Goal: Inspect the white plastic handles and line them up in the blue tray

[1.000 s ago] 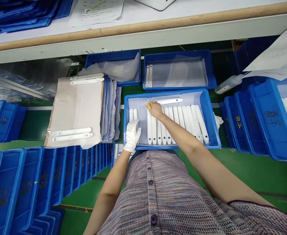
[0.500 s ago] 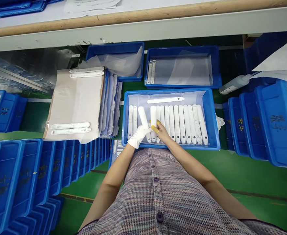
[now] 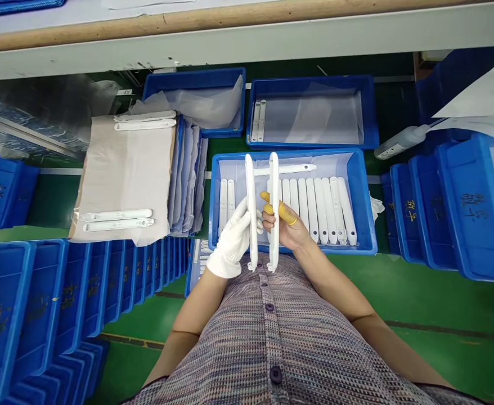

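Note:
My left hand [image 3: 232, 242], in a white glove, grips a long white plastic strip [image 3: 251, 191] held upright. My right hand [image 3: 284, 225], bare with yellow finger cots, grips a second white strip [image 3: 274, 185] right beside it. Both strips are raised over the near edge of a blue bin [image 3: 363, 202], in front of me. In the bin lies a row of several more white strips [image 3: 323, 208], with one strip [image 3: 293, 168] laid crosswise at the far end. Two strips [image 3: 225, 205] lie at the bin's left side.
A beige sheet [image 3: 124, 169] at left carries two pairs of white strips. Behind are two blue bins [image 3: 310, 84] lined with clear film. Stacked blue bins [image 3: 61, 304] stand at lower left and at right [image 3: 462, 208]. A squeeze bottle [image 3: 399, 143] lies at right.
Both hands lifted a strip each out of the bin and brought them upright, side by side, closer to my body.

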Demonstrator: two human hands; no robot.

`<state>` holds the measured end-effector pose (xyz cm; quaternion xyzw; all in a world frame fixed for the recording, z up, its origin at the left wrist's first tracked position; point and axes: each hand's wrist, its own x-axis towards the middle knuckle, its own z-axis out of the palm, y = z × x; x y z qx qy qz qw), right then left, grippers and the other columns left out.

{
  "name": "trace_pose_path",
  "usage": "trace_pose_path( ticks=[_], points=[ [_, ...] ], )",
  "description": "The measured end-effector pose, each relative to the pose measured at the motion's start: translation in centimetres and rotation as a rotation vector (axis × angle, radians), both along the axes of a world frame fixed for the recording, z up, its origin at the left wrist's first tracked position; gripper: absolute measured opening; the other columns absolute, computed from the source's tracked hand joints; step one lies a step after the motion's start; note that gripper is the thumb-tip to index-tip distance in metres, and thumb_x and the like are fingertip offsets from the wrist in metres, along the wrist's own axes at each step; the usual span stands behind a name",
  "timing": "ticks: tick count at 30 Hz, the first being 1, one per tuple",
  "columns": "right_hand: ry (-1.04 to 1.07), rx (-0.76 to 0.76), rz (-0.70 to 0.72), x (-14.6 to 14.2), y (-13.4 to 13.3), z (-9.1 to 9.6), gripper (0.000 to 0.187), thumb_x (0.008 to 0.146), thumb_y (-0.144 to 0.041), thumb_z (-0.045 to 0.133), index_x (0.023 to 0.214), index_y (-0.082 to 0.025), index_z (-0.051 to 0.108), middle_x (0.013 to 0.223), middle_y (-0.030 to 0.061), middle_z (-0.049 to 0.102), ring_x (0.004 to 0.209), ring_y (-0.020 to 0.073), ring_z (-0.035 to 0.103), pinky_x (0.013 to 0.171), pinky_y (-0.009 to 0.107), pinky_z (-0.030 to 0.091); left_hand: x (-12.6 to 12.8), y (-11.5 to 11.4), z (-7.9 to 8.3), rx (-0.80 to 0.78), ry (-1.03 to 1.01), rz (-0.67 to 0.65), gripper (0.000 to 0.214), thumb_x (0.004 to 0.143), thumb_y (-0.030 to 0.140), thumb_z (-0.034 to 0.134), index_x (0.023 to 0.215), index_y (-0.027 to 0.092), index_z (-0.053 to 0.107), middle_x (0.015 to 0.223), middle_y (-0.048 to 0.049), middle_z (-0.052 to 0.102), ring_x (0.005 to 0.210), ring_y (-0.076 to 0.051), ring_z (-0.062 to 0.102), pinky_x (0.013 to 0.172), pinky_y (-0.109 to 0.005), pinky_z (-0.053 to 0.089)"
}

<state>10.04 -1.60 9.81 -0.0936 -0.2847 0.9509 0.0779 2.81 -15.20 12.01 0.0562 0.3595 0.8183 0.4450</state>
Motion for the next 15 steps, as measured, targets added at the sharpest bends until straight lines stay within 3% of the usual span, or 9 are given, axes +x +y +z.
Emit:
trace_pose_path(
  ticks=[8, 12, 15],
  points=[
    [-0.096, -0.027, -0.007, 0.01, -0.48, -0.38, 0.034, 0.081, -0.041, 0.082, 0.110, -0.029, 0.068, 0.094, -0.0007, 0.066, 0.064, 0.0093, 0.051, 0.048, 0.021, 0.051, 0.30, -0.36, 0.55, -0.016, -0.144, 0.039, 0.036, 0.096, 0.033, 0.067, 0.129, 0.020, 0.064, 0.085, -0.0012, 0.063, 0.066, -0.009, 0.060, 0.058, -0.019, 0.053],
    [-0.118, -0.073, -0.069, -0.42, -0.63, -0.72, 0.031, 0.077, -0.038, 0.086, 0.099, -0.031, 0.066, 0.094, -0.0031, 0.069, 0.064, 0.0085, 0.052, 0.049, 0.020, 0.050, 0.05, -0.33, 0.47, -0.008, -0.256, 0.035, 0.031, 0.102, 0.028, 0.056, 0.129, 0.015, 0.065, 0.091, -0.0050, 0.065, 0.072, -0.009, 0.063, 0.069, -0.020, 0.056],
    [-0.135, -0.122, -0.033, -0.57, -0.49, -0.37, 0.026, 0.080, -0.039, 0.083, 0.097, -0.029, 0.065, 0.096, -0.0014, 0.071, 0.069, 0.0103, 0.058, 0.055, 0.022, 0.055, -0.18, -0.27, 0.10, -0.007, -0.298, 0.043, 0.032, 0.107, 0.028, 0.045, 0.127, 0.012, 0.065, 0.097, -0.0079, 0.066, 0.077, -0.010, 0.064, 0.075, -0.022, 0.058]
  ],
)
